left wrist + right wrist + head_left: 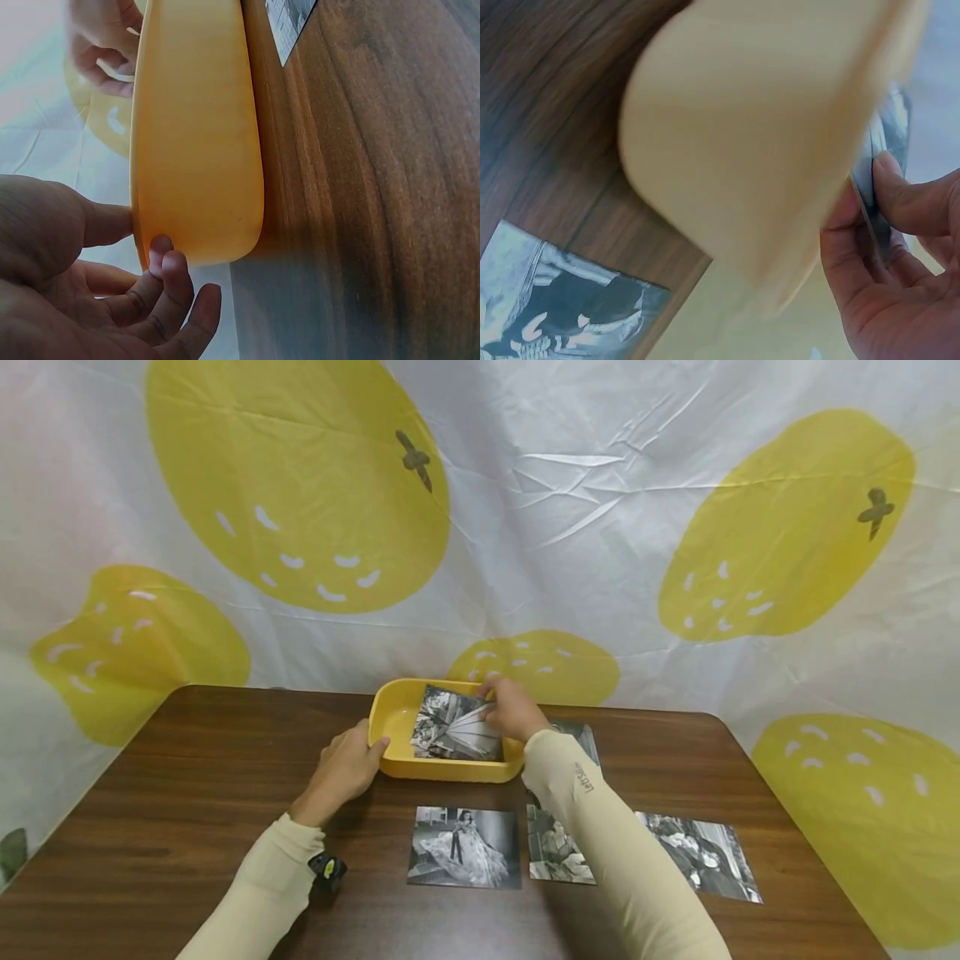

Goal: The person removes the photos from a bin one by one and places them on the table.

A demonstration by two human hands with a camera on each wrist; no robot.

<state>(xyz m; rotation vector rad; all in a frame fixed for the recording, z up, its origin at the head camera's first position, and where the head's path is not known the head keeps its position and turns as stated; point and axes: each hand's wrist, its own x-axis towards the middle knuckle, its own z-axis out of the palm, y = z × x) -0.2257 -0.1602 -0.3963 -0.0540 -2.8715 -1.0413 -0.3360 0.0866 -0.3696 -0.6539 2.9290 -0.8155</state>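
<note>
A yellow plastic basin point(450, 771) stands near the table's back edge. My left hand point(341, 770) grips its left end, thumb at the rim and fingers against the outside, as the left wrist view also shows. Over the basin's right side, my right hand point(516, 710) pinches a black-and-white photo point(453, 727) by its right edge. That photo lies tilted within the basin, showing a pale fan-like shape. In the right wrist view the thumb presses on the photo's face point(896, 127), with fingers behind it.
In front of the basin lie black-and-white photos: one of a wide gown point(465, 847), one partly under the right sleeve point(555, 847), and a slanted one point(705, 853) at right. Another photo point(581, 737) sits right of the basin. A lemon-print cloth point(555, 568) hangs behind the table.
</note>
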